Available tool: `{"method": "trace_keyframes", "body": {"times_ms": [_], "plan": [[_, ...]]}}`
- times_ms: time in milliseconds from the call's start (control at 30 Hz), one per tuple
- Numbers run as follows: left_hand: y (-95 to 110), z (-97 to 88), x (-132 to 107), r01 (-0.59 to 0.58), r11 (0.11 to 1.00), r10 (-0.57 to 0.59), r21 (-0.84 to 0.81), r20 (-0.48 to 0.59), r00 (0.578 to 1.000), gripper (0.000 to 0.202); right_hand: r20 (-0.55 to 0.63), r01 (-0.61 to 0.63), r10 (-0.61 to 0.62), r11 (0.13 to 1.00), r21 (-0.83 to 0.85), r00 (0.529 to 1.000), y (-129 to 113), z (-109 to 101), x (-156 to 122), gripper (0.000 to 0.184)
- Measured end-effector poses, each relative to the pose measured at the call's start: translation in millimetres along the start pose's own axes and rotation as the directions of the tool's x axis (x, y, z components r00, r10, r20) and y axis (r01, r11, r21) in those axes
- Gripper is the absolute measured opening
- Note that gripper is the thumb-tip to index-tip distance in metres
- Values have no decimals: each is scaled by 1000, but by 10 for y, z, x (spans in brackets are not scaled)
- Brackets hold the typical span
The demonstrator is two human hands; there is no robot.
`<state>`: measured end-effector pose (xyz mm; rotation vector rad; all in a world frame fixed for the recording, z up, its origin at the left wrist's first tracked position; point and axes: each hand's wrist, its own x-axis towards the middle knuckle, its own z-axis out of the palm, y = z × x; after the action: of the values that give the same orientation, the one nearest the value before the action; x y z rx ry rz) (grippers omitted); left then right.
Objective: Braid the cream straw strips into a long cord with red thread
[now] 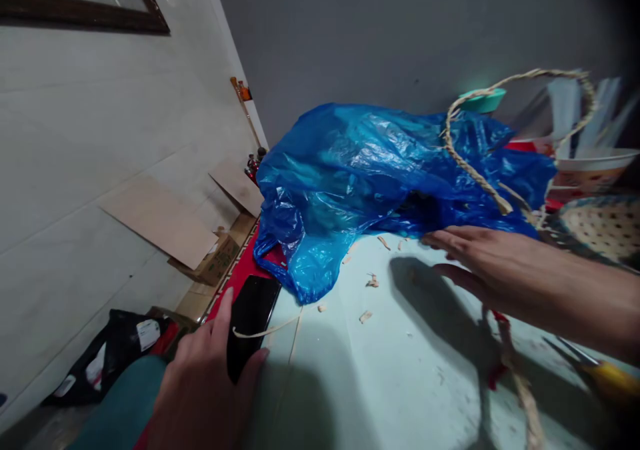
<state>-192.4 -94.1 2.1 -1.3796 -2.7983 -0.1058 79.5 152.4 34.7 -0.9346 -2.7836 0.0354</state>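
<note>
My left hand (205, 383) grips a black phone (250, 320) at the near left edge of the pale table (380, 370), thumb on one side and a finger on the other. My right hand (475, 260) reaches across the table with its fingers stretched flat, the tips just at the lower edge of a crumpled blue plastic bag (360, 170). It holds nothing. A loop of braided straw rope (475, 170) arcs above the bag and my right wrist. A thin straw strand (260, 332) lies across the phone.
Small straw scraps (371, 281) dot the table. At the right stand a paper cup (590, 170), a patterned woven basket (600, 230) and a yellow-handled tool (605, 377). Cardboard sheets and a box (200, 250) lie on the tiled floor at left, near a black bag (115, 350).
</note>
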Motion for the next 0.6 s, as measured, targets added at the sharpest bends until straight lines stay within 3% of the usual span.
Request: {"method": "trace_keyframes", "body": {"times_ms": [100,200,267,500,600], "plan": [[-3,6,30,-10,1000,10,-11,-7,1000,69,67,58,-46,978,-199,997,32,313,44,46],[-29,13,51,-19,1000,18,-24,-42,999,70,-6,45,-47,982,-182,999,-19,662,-89,60],[-62,12,60,-41,998,40,-39,-36,999,67,-43,30,-37,986,-162,998,-119,789,-167,60],[-199,18,39,-82,991,73,-110,-88,993,62,-28,176,-178,982,-64,984,-624,816,-65,64],[-238,48,14,-59,983,36,-177,-133,990,66,-36,225,-226,974,-33,973,-767,841,52,64]]}}
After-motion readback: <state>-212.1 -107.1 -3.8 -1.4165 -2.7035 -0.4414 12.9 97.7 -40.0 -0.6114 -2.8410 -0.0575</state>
